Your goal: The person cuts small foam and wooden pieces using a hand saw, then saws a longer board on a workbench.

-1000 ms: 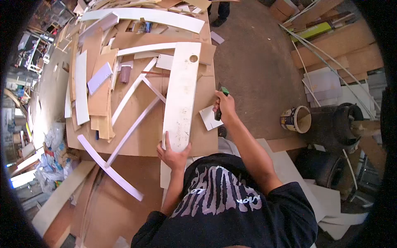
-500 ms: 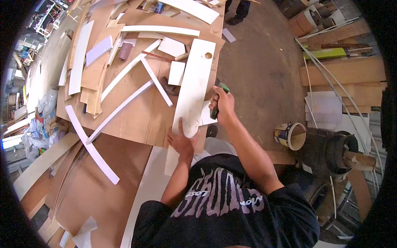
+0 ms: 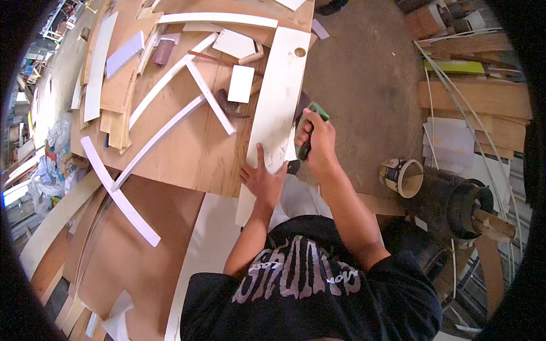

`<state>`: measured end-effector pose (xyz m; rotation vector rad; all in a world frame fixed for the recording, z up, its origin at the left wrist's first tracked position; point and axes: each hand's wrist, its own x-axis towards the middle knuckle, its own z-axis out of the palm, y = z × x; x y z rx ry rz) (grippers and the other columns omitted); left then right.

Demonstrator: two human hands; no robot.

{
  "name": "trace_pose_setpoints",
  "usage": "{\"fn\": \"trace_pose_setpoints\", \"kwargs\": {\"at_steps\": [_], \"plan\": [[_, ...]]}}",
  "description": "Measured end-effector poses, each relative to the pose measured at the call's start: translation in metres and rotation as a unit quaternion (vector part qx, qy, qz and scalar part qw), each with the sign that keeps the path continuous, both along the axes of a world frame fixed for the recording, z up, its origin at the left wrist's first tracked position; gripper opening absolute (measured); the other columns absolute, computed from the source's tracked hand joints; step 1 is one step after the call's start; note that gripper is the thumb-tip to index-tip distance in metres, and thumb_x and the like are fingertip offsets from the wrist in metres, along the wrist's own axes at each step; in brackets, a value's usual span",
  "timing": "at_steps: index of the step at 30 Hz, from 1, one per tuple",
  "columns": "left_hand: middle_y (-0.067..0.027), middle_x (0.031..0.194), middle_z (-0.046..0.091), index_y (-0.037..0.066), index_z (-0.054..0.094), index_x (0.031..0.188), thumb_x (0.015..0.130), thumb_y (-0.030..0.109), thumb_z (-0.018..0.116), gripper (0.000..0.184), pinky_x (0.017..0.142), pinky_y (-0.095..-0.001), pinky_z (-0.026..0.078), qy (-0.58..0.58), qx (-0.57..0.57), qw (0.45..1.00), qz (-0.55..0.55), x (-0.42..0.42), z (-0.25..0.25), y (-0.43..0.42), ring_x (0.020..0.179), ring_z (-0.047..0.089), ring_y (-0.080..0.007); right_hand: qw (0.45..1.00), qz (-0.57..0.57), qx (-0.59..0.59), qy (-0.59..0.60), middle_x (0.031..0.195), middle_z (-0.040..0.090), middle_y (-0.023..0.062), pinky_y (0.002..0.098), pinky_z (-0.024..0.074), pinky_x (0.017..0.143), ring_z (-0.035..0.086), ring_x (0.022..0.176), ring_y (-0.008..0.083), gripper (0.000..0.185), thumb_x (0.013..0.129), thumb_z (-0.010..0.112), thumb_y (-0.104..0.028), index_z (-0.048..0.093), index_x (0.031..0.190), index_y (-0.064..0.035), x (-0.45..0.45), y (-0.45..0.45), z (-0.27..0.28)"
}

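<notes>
A long white board (image 3: 278,85) with a round hole near its far end lies along the right edge of the wooden work table. My left hand (image 3: 264,177) rests flat on its near end, index finger stretched forward and thumb apart. Just right of the board, my right hand (image 3: 319,139) is wrapped round the green and black handle of what looks like a hand saw (image 3: 318,111). The saw's blade is not clearly visible. To the left of the board lie a small white rectangular piece (image 3: 241,83) and a dark tool (image 3: 228,105), partly in shadow.
A T-ended white frame (image 3: 131,213) juts over the table's near edge. Strips and offcuts (image 3: 116,113) are piled at the left and back. On the floor to the right stand a bucket (image 3: 409,178) and a dark cylindrical machine (image 3: 449,199). Planks (image 3: 472,96) lie beyond.
The white board has shifted right, widening the gap to the small rectangular piece; my left hand has moved with it. My right hand has moved slightly right, still gripping the saw. The view has shifted too.
</notes>
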<state>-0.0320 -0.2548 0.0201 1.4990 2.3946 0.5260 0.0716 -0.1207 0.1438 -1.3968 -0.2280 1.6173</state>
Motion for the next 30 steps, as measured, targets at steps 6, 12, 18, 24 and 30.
{"fn": "trace_pose_setpoints", "kwargs": {"at_steps": [6, 12, 18, 24, 30], "plan": [[-0.0298, 0.156, 0.031, 0.004, 0.041, 0.150, 0.093, 0.033, 0.066, 0.068, 0.113, -0.0625, 0.028, -0.001, 0.131, 0.983, -0.129, -0.018, 0.009, 0.027, 0.142, 0.032, -0.0522, 1.000, -0.010, -0.001, 0.026, 0.066, 0.042, -0.0026, 0.0298, 0.0359, 0.048, 0.043, 0.054, 0.0105, 0.030, 0.096, 0.064, -0.019, 0.044, 0.075, -0.0137, 0.006, -0.004, 0.006], [-0.0245, 0.160, 0.031, 0.001, 0.043, 0.148, 0.098, 0.024, 0.059, 0.057, 0.118, -0.0562, 0.027, 0.011, 0.139, 0.920, -0.367, -0.037, 0.031, 0.117, 0.149, 0.028, -0.0419, 1.000, -0.014, 0.004, 0.027, 0.063, 0.041, -0.0028, 0.0291, 0.0357, 0.046, 0.042, 0.051, 0.0102, 0.031, 0.097, 0.064, -0.021, 0.043, 0.075, -0.0138, 0.011, -0.011, 0.002], [-0.0251, 0.165, 0.017, 0.025, 0.043, 0.154, 0.100, 0.045, 0.054, 0.059, 0.106, -0.0704, 0.034, 0.069, 0.024, 0.951, -0.299, -0.013, 0.013, 0.138, 0.152, 0.019, -0.0434, 1.000, -0.017, 0.008, 0.005, 0.062, 0.042, -0.0027, 0.0300, 0.0340, 0.045, 0.041, 0.048, 0.0101, 0.031, 0.096, 0.065, -0.021, 0.045, 0.075, -0.0124, 0.008, -0.012, 0.010], [-0.0323, 0.162, 0.014, 0.027, 0.048, 0.152, 0.099, 0.054, 0.052, 0.059, 0.106, -0.0637, 0.039, 0.026, 0.108, 0.956, -0.271, -0.018, 0.004, 0.138, 0.144, 0.026, -0.0548, 0.995, -0.004, 0.005, -0.104, 0.062, 0.046, -0.0019, 0.0277, 0.0337, 0.043, 0.041, 0.046, 0.0081, 0.028, 0.092, 0.072, -0.018, 0.049, 0.078, -0.0108, 0.025, -0.023, 0.009], [-0.0316, 0.162, 0.013, 0.026, 0.048, 0.152, 0.097, 0.054, 0.056, 0.063, 0.109, -0.0603, 0.037, 0.010, 0.072, 0.960, -0.270, -0.020, 0.004, 0.139, 0.140, 0.031, -0.0535, 0.869, 0.107, 0.052, -0.481, 0.088, 0.074, 0.0174, 0.0432, 0.0559, 0.074, 0.073, 0.081, 0.0316, 0.042, 0.080, 0.085, -0.029, 0.069, 0.113, -0.0076, 0.032, -0.071, -0.079]]}}
